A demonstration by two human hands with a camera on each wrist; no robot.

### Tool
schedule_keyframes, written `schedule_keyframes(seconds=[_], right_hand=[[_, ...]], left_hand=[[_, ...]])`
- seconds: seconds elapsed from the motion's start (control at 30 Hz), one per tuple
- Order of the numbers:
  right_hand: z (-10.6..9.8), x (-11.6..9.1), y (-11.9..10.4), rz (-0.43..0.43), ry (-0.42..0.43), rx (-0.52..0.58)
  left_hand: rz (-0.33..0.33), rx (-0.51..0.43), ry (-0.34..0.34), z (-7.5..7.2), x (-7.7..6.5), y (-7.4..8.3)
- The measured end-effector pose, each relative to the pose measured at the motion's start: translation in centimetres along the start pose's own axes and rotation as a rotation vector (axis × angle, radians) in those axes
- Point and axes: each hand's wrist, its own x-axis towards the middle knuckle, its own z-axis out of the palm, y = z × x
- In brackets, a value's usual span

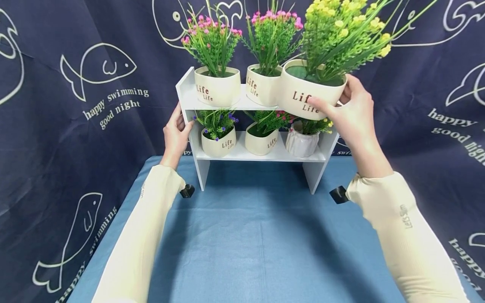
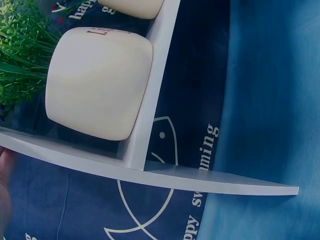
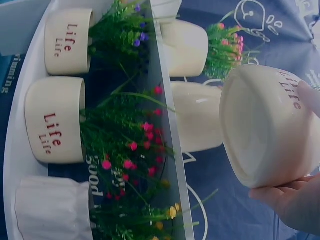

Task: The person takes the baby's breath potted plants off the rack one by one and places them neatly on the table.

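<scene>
My right hand [image 1: 356,109] grips a cream flowerpot [image 1: 303,94] of yellow artificial flowers, thumb on the front by the "Life" lettering and fingers round its far side. In the right wrist view the held pot [image 3: 270,125] shows its underside, raised off the top board. At the left end of a white two-tier shelf [image 1: 261,158], my left hand [image 1: 176,132] holds the side panel, with the thumb at its front edge. Two cream pots of pink flowers, one at left [image 1: 217,90] and one in the middle [image 1: 263,88], stand on the top board; the held pot partly overlaps the middle one.
On the lower board stand a pot with purple flowers [image 1: 219,141], a pot with pink-red flowers [image 1: 261,141] and a white ribbed pot [image 1: 302,142] with yellow flowers. The shelf stands on a blue cloth [image 1: 242,235] before a dark fish-print curtain [image 1: 106,75].
</scene>
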Motion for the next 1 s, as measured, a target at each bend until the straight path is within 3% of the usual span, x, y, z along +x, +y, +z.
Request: schedule_keyframes(seconds=[0.43,1.0], right_hand=[[1.7,-1.3,-1.3,-0.061,-0.040,0.074],[4.9,-3.4,-1.4,-0.125,-0.179,0.132]], left_hand=[[0.019,0.007,-0.008,-0.1,0.2,0.0],[0.009,0.012,-0.004,-0.1,0.2,-0.2]])
